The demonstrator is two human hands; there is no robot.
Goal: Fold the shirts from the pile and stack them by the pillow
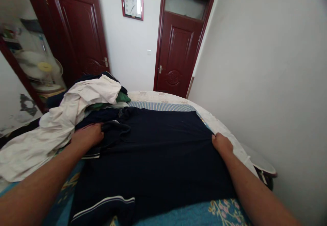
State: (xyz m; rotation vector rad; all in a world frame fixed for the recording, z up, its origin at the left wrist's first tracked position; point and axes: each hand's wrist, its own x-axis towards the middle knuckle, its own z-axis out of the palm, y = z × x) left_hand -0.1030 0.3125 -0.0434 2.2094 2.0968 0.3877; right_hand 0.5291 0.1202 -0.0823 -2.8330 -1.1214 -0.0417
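Note:
A dark navy polo shirt lies spread sideways over the bed, its collar to the left and its hem to the right. White stripes edge the sleeve nearest me. My left hand is closed on the shirt beside the collar. At the hem, my right hand pinches the cloth, with fingers closed. The fabric between both hands looks stretched nearly flat, with a slight crease running across it.
To the left rises a heap of clothes with a white garment on top and a green one under it. A blue floral cover lies beneath the shirt. Beyond the bed are two dark red doors; a round stool stands at right.

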